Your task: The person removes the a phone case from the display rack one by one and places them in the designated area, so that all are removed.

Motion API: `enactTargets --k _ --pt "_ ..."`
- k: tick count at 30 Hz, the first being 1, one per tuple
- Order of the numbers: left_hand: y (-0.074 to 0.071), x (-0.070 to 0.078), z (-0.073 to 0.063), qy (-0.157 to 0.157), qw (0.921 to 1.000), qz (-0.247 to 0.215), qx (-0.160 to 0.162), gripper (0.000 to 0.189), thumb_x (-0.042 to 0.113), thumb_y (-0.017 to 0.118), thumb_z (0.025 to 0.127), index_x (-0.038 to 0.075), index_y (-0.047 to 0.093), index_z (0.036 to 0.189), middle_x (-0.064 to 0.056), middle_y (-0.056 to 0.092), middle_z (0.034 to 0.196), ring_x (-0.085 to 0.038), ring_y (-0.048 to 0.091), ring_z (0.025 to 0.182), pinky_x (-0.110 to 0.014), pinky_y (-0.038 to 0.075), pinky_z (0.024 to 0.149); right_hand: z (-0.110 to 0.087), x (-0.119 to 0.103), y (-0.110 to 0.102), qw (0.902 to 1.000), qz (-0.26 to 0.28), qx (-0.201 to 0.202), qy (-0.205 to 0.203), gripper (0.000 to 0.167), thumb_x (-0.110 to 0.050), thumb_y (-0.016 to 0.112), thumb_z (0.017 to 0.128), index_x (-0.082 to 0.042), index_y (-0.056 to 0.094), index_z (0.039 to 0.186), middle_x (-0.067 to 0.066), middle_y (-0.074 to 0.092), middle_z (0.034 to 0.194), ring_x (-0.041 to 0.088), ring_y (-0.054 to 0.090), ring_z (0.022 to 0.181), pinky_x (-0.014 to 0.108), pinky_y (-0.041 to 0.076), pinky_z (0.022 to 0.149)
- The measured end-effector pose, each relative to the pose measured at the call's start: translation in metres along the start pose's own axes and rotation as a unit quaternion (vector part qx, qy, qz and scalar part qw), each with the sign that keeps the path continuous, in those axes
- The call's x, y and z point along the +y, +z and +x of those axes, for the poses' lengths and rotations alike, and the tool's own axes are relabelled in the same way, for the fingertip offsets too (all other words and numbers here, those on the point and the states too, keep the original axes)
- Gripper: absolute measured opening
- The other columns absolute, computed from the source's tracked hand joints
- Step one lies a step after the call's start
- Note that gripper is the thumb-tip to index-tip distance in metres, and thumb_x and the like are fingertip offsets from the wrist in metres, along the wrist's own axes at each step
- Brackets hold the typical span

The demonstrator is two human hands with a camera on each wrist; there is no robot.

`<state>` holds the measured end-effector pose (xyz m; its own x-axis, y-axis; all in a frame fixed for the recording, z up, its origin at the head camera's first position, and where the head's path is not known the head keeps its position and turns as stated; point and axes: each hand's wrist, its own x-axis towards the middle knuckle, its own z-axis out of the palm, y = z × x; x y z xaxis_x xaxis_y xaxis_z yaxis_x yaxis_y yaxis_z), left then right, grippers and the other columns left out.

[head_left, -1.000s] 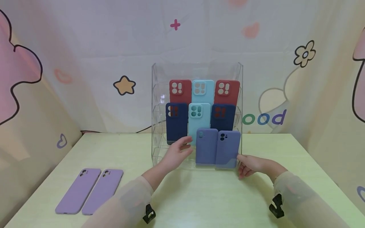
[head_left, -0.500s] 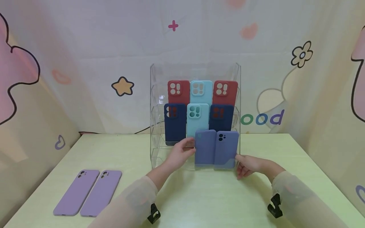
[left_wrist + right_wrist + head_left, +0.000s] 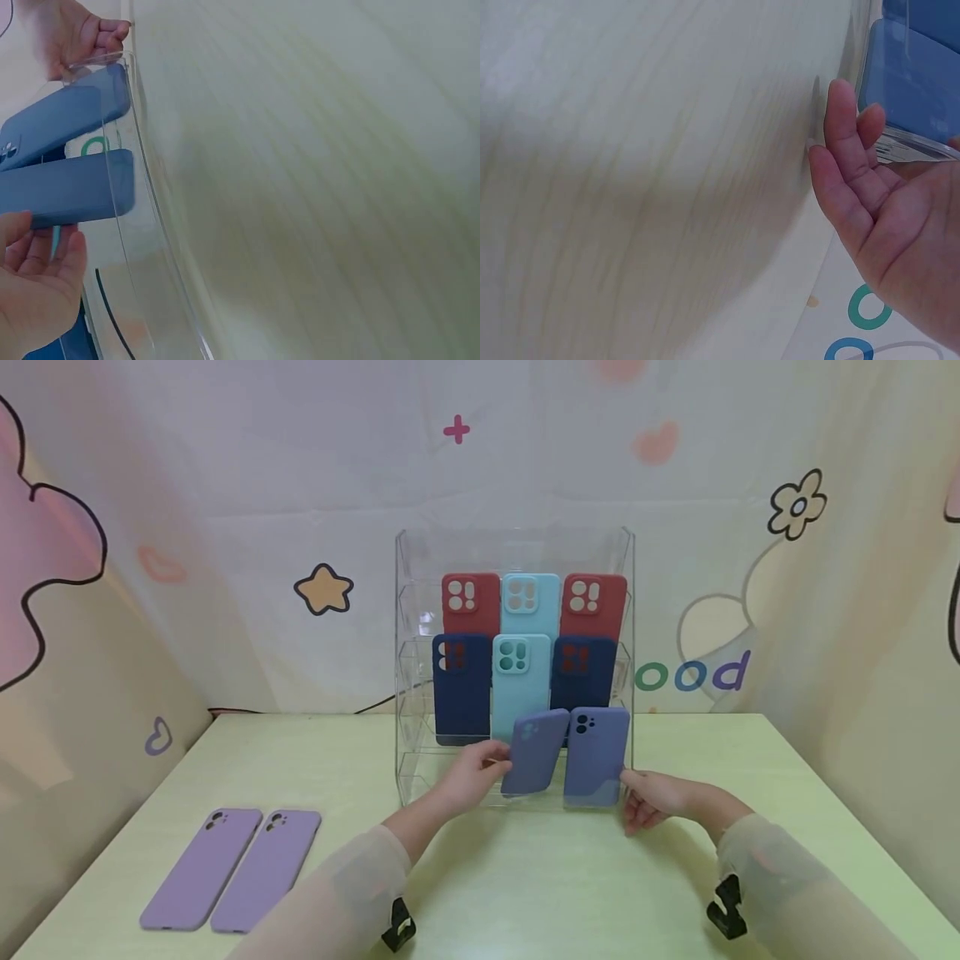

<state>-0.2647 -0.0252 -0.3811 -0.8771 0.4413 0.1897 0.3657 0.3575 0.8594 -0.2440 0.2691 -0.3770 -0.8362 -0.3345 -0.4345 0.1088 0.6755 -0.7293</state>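
My left hand (image 3: pixel 471 772) pinches the left edge of a blue-purple phone case (image 3: pixel 534 752), which stands tilted at the front of a clear stepped rack (image 3: pixel 403 777). In the left wrist view its thumb and fingers meet that case's long edge. Beside it a second blue-purple phone case (image 3: pixel 596 756) sits upright in the front tier. My right hand (image 3: pixel 654 795) touches that case's lower right edge at the rack's side. In the right wrist view several of its fingers (image 3: pixel 844 124) bend loosely outside the clear wall; its thumb's hold is out of sight.
Behind stand a dark blue case (image 3: pixel 459 693), a light blue case (image 3: pixel 517 689) and another dark blue case (image 3: pixel 600 685). Red and light blue cases (image 3: pixel 468 618) fill a higher tier. Two lilac phone cases (image 3: pixel 201 868) lie on the table (image 3: pixel 525 893) at left.
My left hand has moved right and taken the left blue-purple case by its edge. That case has turned and tilted away from its neighbour. My right hand has stayed in place.
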Motion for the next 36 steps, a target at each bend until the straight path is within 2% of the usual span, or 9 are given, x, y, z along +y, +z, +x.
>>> enactTargets --k 3,9,16,19,23,26,28,33,36 --pt "-0.006 -0.001 -0.005 0.008 0.9999 0.0 0.011 0.021 0.006 0.052 0.094 -0.003 0.059 0.112 -0.015 0.062 0.106 -0.027 0.06 0.096 -0.037 0.05 0.082 -0.001 0.001 0.001 1.0 0.0 0.001 -0.003 0.055 -0.031 0.016 0.1 0.004 0.053 0.081 0.011 0.065 0.076 0.021 0.062 0.074 0.036 0.05 0.072" --pt "-0.02 0.002 -0.016 0.002 0.9987 -0.022 0.046 0.017 0.007 0.056 0.091 0.003 0.062 0.106 -0.01 0.063 0.102 -0.022 0.062 0.091 -0.034 0.052 0.078 -0.002 0.001 0.002 1.0 0.002 0.002 -0.001 0.054 -0.03 0.016 0.1 0.005 0.053 0.082 0.011 0.065 0.077 0.021 0.062 0.074 0.036 0.051 0.072" --pt "-0.034 -0.001 -0.03 -0.033 0.9953 -0.049 0.076 0.015 0.003 0.058 0.088 0.001 0.062 0.102 -0.009 0.062 0.099 -0.023 0.063 0.088 -0.039 0.051 0.08 -0.001 0.0 0.001 1.0 0.003 0.003 0.002 0.054 -0.031 0.016 0.1 0.005 0.053 0.083 0.01 0.065 0.077 0.02 0.061 0.073 0.036 0.05 0.073" --pt "-0.039 -0.005 -0.04 -0.056 0.9933 -0.072 0.07 0.017 0.0 0.057 0.088 -0.002 0.062 0.104 -0.011 0.062 0.098 -0.024 0.063 0.088 -0.04 0.052 0.079 0.0 0.002 0.001 1.0 0.003 0.001 0.0 0.055 -0.031 0.015 0.1 0.004 0.053 0.081 0.011 0.066 0.077 0.02 0.062 0.074 0.036 0.05 0.072" --pt "-0.045 -0.011 -0.055 -0.081 0.9903 -0.103 0.047 0.02 -0.001 0.055 0.089 -0.007 0.06 0.108 -0.014 0.062 0.099 -0.025 0.062 0.088 -0.039 0.053 0.078 0.0 0.003 0.0 1.0 0.0 -0.003 -0.006 0.055 -0.03 0.014 0.1 0.004 0.053 0.08 0.012 0.066 0.077 0.021 0.063 0.075 0.036 0.05 0.072" --pt "-0.052 -0.013 -0.067 -0.084 0.9898 -0.111 0.032 0.019 0.001 0.056 0.09 -0.007 0.059 0.106 -0.013 0.061 0.097 -0.023 0.062 0.088 -0.038 0.053 0.076 0.001 0.004 -0.001 0.9999 0.001 -0.006 -0.008 0.054 -0.03 0.015 0.099 0.003 0.053 0.08 0.012 0.066 0.077 0.022 0.063 0.075 0.036 0.05 0.071" --pt "-0.057 -0.014 -0.075 -0.074 0.9906 -0.112 0.025 0.017 0.002 0.056 0.09 -0.007 0.059 0.104 -0.013 0.061 0.095 -0.021 0.062 0.086 -0.037 0.054 0.075 0.002 0.004 -0.002 0.9999 -0.001 -0.009 -0.012 0.055 -0.031 0.014 0.099 0.003 0.052 0.08 0.013 0.066 0.078 0.022 0.063 0.075 0.035 0.05 0.071" --pt "-0.067 -0.019 -0.09 -0.087 0.9901 -0.107 0.026 0.017 0.0 0.056 0.089 -0.009 0.058 0.102 -0.01 0.06 0.089 -0.019 0.06 0.082 -0.037 0.055 0.072 0.003 0.004 -0.002 0.9999 0.0 -0.009 -0.009 0.056 -0.032 0.014 0.1 0.003 0.053 0.08 0.012 0.066 0.077 0.021 0.063 0.074 0.034 0.05 0.07" --pt "-0.073 -0.022 -0.097 -0.11 0.9881 -0.102 0.032 0.019 -0.001 0.056 0.088 -0.01 0.057 0.105 -0.009 0.06 0.088 -0.018 0.059 0.082 -0.039 0.054 0.072 0.004 0.003 -0.001 0.9999 0.001 -0.006 -0.008 0.055 -0.031 0.015 0.1 0.002 0.053 0.079 0.012 0.066 0.076 0.021 0.062 0.073 0.034 0.05 0.07"
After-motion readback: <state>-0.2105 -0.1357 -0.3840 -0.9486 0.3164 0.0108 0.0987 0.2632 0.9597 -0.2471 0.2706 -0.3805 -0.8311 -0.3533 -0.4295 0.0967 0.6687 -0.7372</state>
